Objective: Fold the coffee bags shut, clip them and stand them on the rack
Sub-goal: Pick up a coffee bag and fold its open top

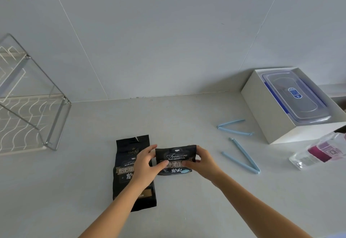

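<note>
I hold a small black coffee bag [175,156] between both hands just above the counter, its top folded down. My left hand [145,164] grips its left edge and my right hand [201,162] grips its right edge. A taller black coffee bag [124,153] lies flat on the counter to the left, its torn top open, partly under my left hand. Two open light blue clips lie to the right: one clip [234,126] farther back, the other clip [243,158] nearer. The wire rack [56,117] stands at the far left.
A white box [262,106] holding a clear lidded container [295,95] sits at the back right against the tiled wall. A clear plastic packet [322,150] with purple contents lies at the right edge of the grey counter.
</note>
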`<state>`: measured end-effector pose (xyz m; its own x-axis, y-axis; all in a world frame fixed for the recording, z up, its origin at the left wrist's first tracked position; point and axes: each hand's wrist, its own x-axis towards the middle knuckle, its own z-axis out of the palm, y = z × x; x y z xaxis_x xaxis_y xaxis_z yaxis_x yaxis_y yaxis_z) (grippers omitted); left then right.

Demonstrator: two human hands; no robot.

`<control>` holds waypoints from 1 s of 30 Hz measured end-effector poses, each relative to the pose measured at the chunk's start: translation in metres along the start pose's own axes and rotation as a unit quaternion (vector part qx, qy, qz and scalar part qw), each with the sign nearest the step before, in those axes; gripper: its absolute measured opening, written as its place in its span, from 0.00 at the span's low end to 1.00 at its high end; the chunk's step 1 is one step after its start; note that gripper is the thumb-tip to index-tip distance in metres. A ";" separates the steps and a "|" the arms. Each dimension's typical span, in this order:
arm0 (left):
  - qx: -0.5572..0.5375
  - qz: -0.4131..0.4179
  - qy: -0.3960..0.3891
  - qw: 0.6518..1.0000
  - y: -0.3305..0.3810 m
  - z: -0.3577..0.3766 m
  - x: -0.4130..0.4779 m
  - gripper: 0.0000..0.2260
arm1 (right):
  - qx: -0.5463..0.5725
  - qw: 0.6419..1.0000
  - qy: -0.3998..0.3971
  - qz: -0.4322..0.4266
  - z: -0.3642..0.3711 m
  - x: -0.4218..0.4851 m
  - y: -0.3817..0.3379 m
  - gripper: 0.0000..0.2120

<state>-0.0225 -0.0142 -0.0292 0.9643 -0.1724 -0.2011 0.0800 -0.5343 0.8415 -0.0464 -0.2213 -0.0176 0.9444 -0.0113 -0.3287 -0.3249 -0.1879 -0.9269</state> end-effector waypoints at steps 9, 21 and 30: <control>-0.154 -0.047 -0.032 0.986 0.014 0.001 0.013 0.07 | 0.058 0.996 0.064 -0.019 0.010 0.017 0.001 0.11; -0.215 -0.135 -0.023 0.967 0.020 0.009 0.030 0.15 | 0.076 0.995 -0.033 0.045 0.003 0.031 0.006 0.07; -0.212 -0.115 -0.049 0.969 0.014 0.008 0.029 0.15 | 0.062 0.992 -0.081 0.072 0.008 0.041 -0.001 0.18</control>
<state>0.0048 -0.0333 -0.0269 0.8814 -0.1778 -0.4377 0.4072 -0.1841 0.8946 -0.0072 -0.2140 -0.0315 0.8707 0.1306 -0.4741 -0.4684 -0.0730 -0.8805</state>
